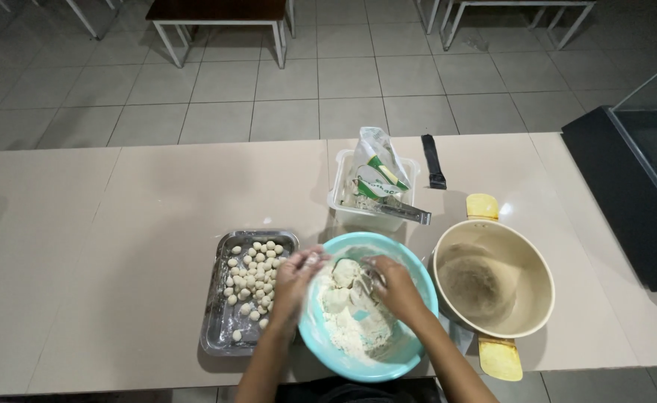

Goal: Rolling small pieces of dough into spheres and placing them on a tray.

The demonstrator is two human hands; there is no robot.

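Head view: dough point(343, 295) in turquoise bowl point(328, 354), pinched under right hand point(397, 287), left hand point(296, 277) loosely curled alongside.

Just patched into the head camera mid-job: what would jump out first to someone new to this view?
The round turquoise plastic bowl of pale floury dough at the table's near edge, with both hands in it: left hand at its left rim, right hand inside. Left of it lies a rectangular metal tray of small dough balls; right, an empty beige pot.
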